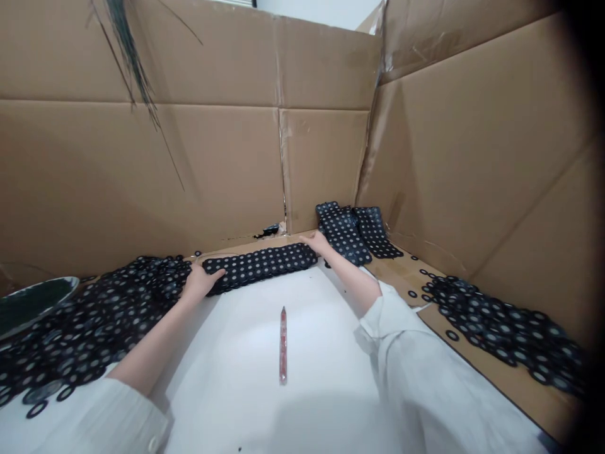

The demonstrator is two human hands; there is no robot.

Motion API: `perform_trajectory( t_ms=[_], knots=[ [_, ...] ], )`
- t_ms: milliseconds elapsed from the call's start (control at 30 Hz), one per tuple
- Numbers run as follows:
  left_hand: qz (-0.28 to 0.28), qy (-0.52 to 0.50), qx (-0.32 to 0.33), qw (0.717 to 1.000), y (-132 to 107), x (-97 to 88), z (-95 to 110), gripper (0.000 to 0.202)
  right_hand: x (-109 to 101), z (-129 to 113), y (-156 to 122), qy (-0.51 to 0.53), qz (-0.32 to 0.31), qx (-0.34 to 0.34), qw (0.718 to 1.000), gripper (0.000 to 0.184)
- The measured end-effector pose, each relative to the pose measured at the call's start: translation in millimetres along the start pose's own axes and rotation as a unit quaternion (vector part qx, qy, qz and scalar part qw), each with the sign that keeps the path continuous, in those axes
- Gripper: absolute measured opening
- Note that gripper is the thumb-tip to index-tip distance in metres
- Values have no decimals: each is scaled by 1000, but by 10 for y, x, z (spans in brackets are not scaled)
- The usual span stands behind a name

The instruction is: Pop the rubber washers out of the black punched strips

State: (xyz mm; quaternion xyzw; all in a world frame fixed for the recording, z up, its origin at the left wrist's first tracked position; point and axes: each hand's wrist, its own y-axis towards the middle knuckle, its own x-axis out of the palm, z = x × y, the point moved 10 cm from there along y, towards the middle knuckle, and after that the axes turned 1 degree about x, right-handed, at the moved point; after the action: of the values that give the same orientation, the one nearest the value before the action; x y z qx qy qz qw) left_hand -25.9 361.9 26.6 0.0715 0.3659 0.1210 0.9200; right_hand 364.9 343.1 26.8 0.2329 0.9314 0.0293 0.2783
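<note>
A long black mat made of rows of small rings point(265, 266) lies along the back edge of the white work surface point(246, 353). My left hand point(199, 280) grips its left end, the thumb on top and the other fingers mostly hidden behind. At the far right end, my right hand point(316, 242) pinches the mat's upper corner between thumb and fingers. A red pencil-like stick with a dark pointed tip point(283, 345) rests on the white surface between my forearms.
Loose black rings point(118, 309) are heaped on the left beside a dark green dish point(35, 306). Similar mats point(344, 233) lean at the back right corner. More rings point(505, 325) lie along the right. Cardboard walls point(203, 164) enclose the back and right; dark green strands point(130, 50) hang upper left.
</note>
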Motion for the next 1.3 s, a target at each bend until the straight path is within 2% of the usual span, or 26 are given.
perform_trajectory(
  t_ms=[100, 200, 267, 333, 467, 600, 767, 833, 933, 967, 1100, 1300],
  knots=[
    [20, 56, 40, 997, -104, -123, 139, 69, -461, 153, -41, -90, 72, 25, 993, 43],
    [4, 101, 144, 984, -292, -173, 392, 51, -888, 408, -87, -165, 122, 84, 975, 65],
    [-13, 122, 214, 969, -470, -185, 529, 43, -1055, 616, -100, -195, 121, 136, 964, 77],
    [-29, 121, 242, 962, -627, -213, 568, 42, -1136, 777, -91, -211, 107, 176, 956, 82],
    [-50, 122, 220, 966, -778, -281, 464, 42, -1186, 884, -31, -217, 88, 212, 949, 89],
    [-50, 117, 195, 973, -768, -325, 338, 41, -1230, 893, -9, -199, 89, 231, 948, 101],
    [-54, 98, 187, 976, -767, -308, 332, 37, -1251, 978, -23, -132, 67, 221, 964, 105],
    [-54, 94, 184, 977, -782, -307, 353, 37, -1220, 1022, -36, -100, 55, 223, 968, 91],
    [-52, 82, 182, 979, -798, -329, 370, 37, -1107, 1051, -49, -54, 34, 233, 970, 46],
    [-53, 78, 180, 979, -800, -337, 368, 36, -1069, 1044, -50, -41, 31, 235, 971, 37],
    [-49, 80, 183, 979, -808, -361, 362, 36, -1000, 970, -77, -4, 52, 226, 973, 33],
    [-53, 75, 189, 978, -862, -357, 422, 35, -1027, 774, -172, 69, 76, 199, 975, 31]
  ],
)
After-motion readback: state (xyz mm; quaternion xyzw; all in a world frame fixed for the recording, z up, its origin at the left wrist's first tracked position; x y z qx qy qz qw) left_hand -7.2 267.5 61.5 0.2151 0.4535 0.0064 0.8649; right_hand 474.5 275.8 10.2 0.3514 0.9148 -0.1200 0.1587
